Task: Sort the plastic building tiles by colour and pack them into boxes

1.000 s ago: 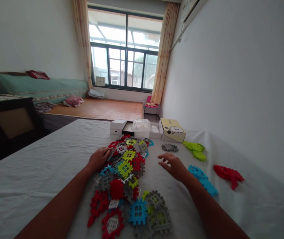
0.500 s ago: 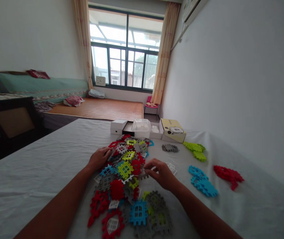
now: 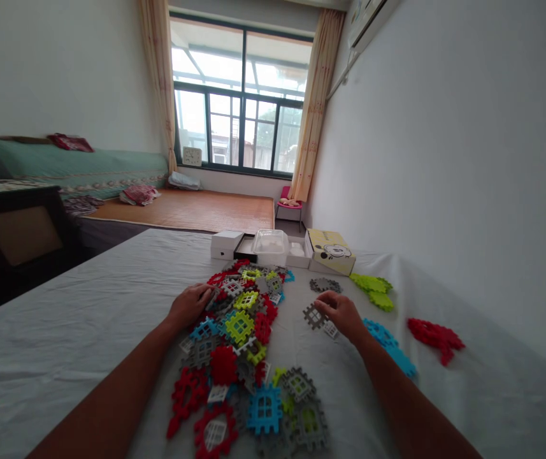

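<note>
My left hand (image 3: 190,306) lies against the left side of a heap of plastic interlocking building pieces (image 3: 239,325). Its fingers reach forward onto the heap's edge, close to a dark grey piece, and hold nothing that I can see. Right of the heap, my right hand (image 3: 343,312) pinches a grey notched building piece (image 3: 315,316) between thumb and fingers. Just below that piece, some white lattice pieces (image 3: 330,329) lie on the cloth, partly covered by the hand. A little behind it rests a small group of grey pieces (image 3: 325,285).
Lime green pieces (image 3: 373,290), blue pieces (image 3: 390,347) and red pieces (image 3: 435,338) lie in separate groups at the right. Along the back stand a white box (image 3: 226,245), a clear plastic container (image 3: 271,243) and a yellow box (image 3: 332,252). A light cloth (image 3: 124,287) covers the table.
My right hand has moved from the heap's right side away to the right and slightly back, carrying the grey building piece. My left hand has stayed in place.
</note>
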A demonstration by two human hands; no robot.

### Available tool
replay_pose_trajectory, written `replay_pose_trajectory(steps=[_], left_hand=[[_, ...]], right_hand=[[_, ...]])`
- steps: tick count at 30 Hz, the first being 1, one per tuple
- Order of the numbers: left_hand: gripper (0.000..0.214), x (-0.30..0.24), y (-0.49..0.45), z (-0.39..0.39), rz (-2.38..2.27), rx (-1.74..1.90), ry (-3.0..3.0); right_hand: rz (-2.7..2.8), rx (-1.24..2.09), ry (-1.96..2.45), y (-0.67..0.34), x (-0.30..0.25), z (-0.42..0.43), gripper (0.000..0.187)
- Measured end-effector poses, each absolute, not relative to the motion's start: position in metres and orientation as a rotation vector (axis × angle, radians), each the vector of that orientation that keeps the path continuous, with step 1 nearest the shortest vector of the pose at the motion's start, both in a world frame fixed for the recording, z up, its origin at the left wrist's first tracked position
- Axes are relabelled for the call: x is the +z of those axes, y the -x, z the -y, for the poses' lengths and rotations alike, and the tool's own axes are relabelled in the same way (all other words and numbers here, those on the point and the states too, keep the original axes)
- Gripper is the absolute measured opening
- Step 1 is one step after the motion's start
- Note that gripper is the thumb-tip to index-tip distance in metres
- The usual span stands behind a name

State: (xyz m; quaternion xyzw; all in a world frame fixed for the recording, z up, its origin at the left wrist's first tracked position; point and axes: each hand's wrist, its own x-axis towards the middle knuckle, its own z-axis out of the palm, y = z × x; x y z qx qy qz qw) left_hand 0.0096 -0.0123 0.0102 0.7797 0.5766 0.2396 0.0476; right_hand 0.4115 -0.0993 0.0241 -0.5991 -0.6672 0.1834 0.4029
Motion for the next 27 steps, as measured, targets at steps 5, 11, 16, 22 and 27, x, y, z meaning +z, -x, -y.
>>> replay_pose_trajectory(steps=[5,11,16,22,27], left_hand=[[0.042,0.006,-0.008,0.01,-1.741,0.725,-2.398],[0.039,0.005,-0.008,0.013,-1.756,0.741,-2.373],[0.039,0.009,-0.01,0.015,-1.762,0.735,-2.375],[0.039,0.009,-0.01,0.016,-1.747,0.739,-2.377],[0.038,0.006,-0.009,0.014,-1.746,0.77,-2.376]], right_hand=[[1.403,0.472,1.593,-0.444,0.017,0.091,0.036],[1.271,0.381,1.635,-0.478,0.048,0.097,0.042],[1.365,0.342,1.74,-0.491,0.057,0.085,0.033],[1.427,0.357,1.885,-0.484,0.033,0.054,0.015],[1.564,0.305,1.89,-0.48,0.028,0.045,0.016]])
